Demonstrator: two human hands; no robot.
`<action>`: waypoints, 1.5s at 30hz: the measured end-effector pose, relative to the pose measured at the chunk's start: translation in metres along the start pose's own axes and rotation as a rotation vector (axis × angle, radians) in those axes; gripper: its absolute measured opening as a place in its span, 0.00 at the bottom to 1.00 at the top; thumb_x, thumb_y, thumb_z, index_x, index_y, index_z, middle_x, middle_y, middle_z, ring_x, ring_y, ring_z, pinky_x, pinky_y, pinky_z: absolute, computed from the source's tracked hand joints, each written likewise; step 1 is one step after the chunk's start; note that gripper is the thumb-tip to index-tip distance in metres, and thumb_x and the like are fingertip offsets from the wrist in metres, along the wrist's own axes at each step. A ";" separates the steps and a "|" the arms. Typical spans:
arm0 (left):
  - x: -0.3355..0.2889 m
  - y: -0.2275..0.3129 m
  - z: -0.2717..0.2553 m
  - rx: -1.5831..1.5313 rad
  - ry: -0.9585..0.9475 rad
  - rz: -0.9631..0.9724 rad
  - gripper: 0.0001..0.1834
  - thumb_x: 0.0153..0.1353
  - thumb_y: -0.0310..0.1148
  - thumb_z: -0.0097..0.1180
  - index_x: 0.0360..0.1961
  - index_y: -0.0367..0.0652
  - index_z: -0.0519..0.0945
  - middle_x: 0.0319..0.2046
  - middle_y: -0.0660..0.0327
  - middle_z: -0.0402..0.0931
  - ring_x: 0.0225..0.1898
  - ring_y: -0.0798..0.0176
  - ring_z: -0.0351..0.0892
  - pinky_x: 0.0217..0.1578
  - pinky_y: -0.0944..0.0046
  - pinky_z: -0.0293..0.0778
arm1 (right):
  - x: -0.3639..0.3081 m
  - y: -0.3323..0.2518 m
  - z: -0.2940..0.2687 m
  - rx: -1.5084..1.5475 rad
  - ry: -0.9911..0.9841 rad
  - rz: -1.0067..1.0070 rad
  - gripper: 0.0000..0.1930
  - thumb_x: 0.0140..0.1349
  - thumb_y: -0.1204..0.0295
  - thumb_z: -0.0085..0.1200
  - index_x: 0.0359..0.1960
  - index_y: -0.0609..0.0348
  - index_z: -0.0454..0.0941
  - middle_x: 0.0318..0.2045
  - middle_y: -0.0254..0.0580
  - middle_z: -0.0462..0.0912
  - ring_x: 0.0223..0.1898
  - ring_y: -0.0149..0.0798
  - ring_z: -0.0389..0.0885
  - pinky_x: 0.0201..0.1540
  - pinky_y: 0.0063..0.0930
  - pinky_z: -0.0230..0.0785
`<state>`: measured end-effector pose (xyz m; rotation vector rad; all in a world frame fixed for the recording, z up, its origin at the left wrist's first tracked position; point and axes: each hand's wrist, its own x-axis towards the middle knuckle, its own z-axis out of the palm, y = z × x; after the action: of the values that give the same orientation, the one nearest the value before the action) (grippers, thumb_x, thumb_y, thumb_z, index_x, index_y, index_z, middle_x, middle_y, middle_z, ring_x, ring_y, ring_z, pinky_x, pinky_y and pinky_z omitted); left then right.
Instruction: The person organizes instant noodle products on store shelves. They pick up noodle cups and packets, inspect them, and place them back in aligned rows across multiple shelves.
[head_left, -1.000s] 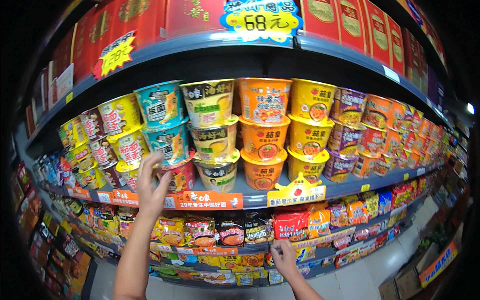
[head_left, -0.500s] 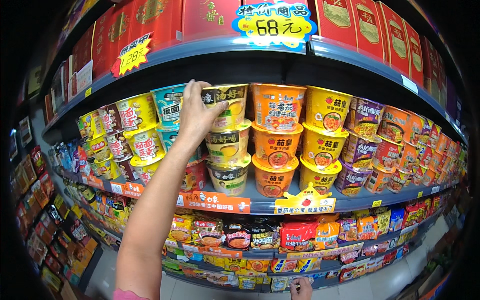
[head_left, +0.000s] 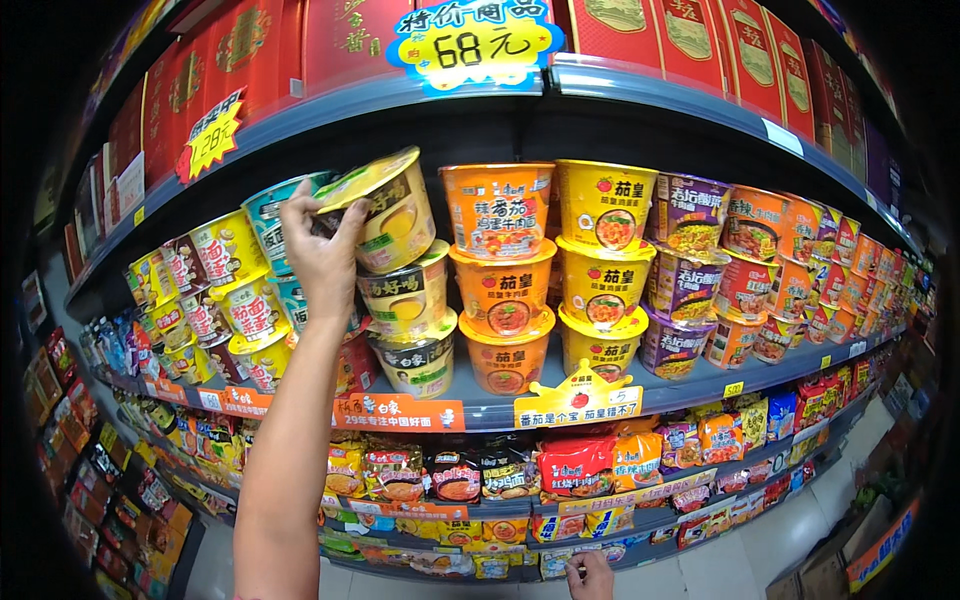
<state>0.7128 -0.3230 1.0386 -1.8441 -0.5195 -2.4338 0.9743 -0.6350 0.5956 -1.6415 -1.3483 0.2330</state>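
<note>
My left hand (head_left: 326,248) is closed round the left side of a yellow-and-black instant noodle tub (head_left: 392,218), thumb near the lid. The tub leans over at the top of its stack, its lid end raised toward the right. Under it are two matching tubs, the upper with a yellow lid (head_left: 404,294). A blue noodle tub (head_left: 270,225) is just left of my hand; an orange noodle tub (head_left: 497,208) tops the stack to the right. Low at the bottom edge, my right hand (head_left: 592,577) has its fingers curled together; whatever they hold is too small to make out.
Yellow tubs (head_left: 605,205) and purple tubs (head_left: 690,215) stand stacked further right on the grey shelf (head_left: 480,415). Above is a shelf edge (head_left: 330,110) carrying red boxes (head_left: 640,40) and a price sign (head_left: 475,45). Lower shelves hold bagged noodles (head_left: 575,465).
My left hand has tipped the top tub, which stood upright on its stack before. The view has shifted, so the shelf sits further left. My right hand stays low, its fingers closed.
</note>
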 end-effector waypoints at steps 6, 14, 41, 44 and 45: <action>-0.011 0.001 0.009 -0.249 0.074 -0.147 0.23 0.60 0.37 0.70 0.43 0.42 0.66 0.66 0.42 0.63 0.58 0.59 0.72 0.59 0.60 0.69 | 0.007 -0.005 -0.007 0.031 -0.034 0.048 0.06 0.56 0.76 0.61 0.34 0.60 0.77 0.35 0.47 0.78 0.33 0.50 0.81 0.33 0.38 0.77; -0.004 -0.024 -0.002 -0.530 0.214 -0.428 0.24 0.61 0.46 0.68 0.46 0.44 0.70 0.39 0.61 0.76 0.38 0.68 0.76 0.41 0.67 0.74 | 0.009 -0.007 -0.008 0.033 0.025 -0.002 0.07 0.55 0.77 0.62 0.35 0.59 0.77 0.36 0.46 0.79 0.36 0.51 0.82 0.34 0.40 0.77; -0.231 0.118 -0.088 -1.284 0.213 -1.584 0.27 0.70 0.49 0.49 0.65 0.47 0.71 0.62 0.58 0.73 0.63 0.53 0.72 0.64 0.45 0.69 | 0.145 -0.193 -0.031 0.442 0.014 -0.568 0.32 0.55 0.74 0.66 0.62 0.64 0.70 0.61 0.56 0.73 0.56 0.47 0.78 0.51 0.32 0.76; -0.235 0.130 -0.086 -1.338 0.280 -1.673 0.26 0.70 0.47 0.50 0.65 0.47 0.71 0.62 0.58 0.73 0.63 0.55 0.73 0.63 0.47 0.70 | 0.156 -0.221 -0.027 0.382 0.026 -0.719 0.41 0.51 0.66 0.72 0.66 0.63 0.65 0.65 0.59 0.70 0.62 0.56 0.72 0.64 0.46 0.64; -0.240 0.128 -0.088 -1.468 0.213 -1.612 0.25 0.70 0.46 0.50 0.65 0.47 0.71 0.62 0.58 0.74 0.62 0.56 0.73 0.63 0.48 0.71 | 0.157 -0.224 -0.026 0.380 0.030 -0.738 0.42 0.50 0.66 0.72 0.66 0.63 0.65 0.65 0.60 0.70 0.63 0.57 0.71 0.64 0.46 0.63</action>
<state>0.7307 -0.5090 0.8224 -1.0348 0.0355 -5.0458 0.9031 -0.5340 0.8416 -0.7631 -1.6706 0.0161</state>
